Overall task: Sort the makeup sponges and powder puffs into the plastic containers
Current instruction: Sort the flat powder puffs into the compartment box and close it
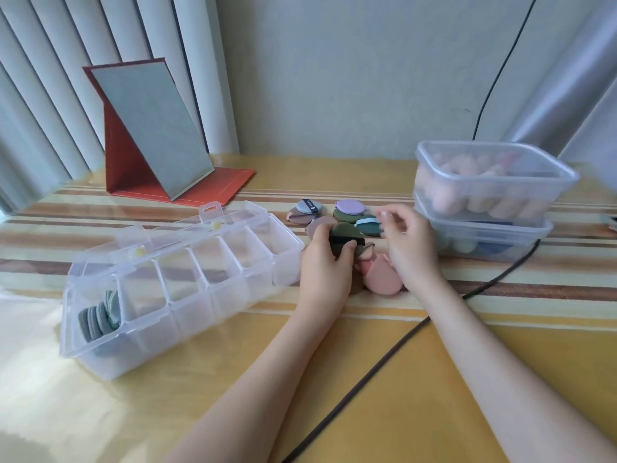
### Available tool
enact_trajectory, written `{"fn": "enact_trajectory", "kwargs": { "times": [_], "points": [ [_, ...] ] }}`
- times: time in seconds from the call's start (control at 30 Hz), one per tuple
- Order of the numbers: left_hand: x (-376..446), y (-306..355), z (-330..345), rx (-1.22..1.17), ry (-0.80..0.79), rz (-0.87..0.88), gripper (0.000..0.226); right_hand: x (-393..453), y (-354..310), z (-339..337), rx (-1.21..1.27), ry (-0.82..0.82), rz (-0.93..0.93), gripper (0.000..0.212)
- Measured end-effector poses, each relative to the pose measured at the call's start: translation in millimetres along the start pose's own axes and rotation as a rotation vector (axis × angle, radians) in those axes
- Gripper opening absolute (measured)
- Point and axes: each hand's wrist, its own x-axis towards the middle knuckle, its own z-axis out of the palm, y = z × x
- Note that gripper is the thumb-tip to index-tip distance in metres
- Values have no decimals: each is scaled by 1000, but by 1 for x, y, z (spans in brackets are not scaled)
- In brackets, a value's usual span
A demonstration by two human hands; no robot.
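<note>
From the head camera, the left hand (325,262) grips a dark olive powder puff (344,237) with a black ribbon band, thumb across the band and fingers curled behind it, just above the striped yellow tablecloth (467,379). The right hand (405,243) hovers beside it with fingers loosely curled and holding nothing, over a pink teardrop puff (382,274) lying on the cloth. Behind the hands lies a loose cluster of puffs: a lilac round one (350,207), a grey-blue one (304,206) and a teal one (367,225). To the left sits a clear divided organiser box (187,285) with its lid open; its nearest compartment holds grey-green puffs (100,315) stood on edge. At right, two clear lidded tubs (490,182) are stacked, the upper one full of pinkish sponges. A folding mirror (150,128) on a red stand is at the back left, and a black cable (384,359) crosses the cloth.
</note>
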Motion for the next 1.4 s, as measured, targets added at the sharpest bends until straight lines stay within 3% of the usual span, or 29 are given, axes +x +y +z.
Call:
{"fn": "enact_trajectory", "kwargs": {
  "times": [0.07, 0.2, 0.33, 0.43, 0.5, 0.6, 0.7, 0.77, 0.8, 0.87, 0.97, 1.03, 1.17, 1.4],
  "points": [
    [-1, 0, 2, 31, 22, 30, 21, 13, 4, 4, -219, -14, 9, 23],
    [0, -1, 2, -10, 61, 37, 26, 25, 11, 18, -484, -226, 99, 44],
    [2, 0, 1, -84, 102, -35, 45, 27, 14, 14, -296, -212, 59, 33],
    [4, -3, 1, -132, 114, -48, 34, 26, 7, 12, -6, -103, 94, 29],
    [7, -3, 1, -214, 103, -132, 26, 25, -3, 13, 251, -126, 96, 27],
    [12, 0, 2, -400, 114, -267, 24, 23, -15, 16, 559, -409, 65, 29],
    [15, -2, 0, -610, 68, -417, 24, 12, -20, 18, 383, -699, 60, 37],
    [16, -3, -2, -561, 57, -436, 11, 12, -18, 18, 355, -804, 104, 36],
    [16, -5, -1, -546, 70, -434, 14, 13, -17, 18, 412, -795, 143, 32],
    [16, -4, 1, -573, 102, -435, 28, 21, -16, 19, 428, -610, 183, 22],
    [15, 0, 0, -585, 127, -416, 46, 37, -6, 23, 141, -276, 40, 26],
    [15, -1, 0, -565, 119, -379, 56, 47, 4, 28, -33, -320, -72, 34],
    [16, -1, 0, -609, 122, -396, 50, 67, 25, 39, -543, -586, -134, 48],
    [17, 0, 0, -638, 117, -416, 41, 66, 27, 39, -361, -407, -247, 25]
  ]
}}
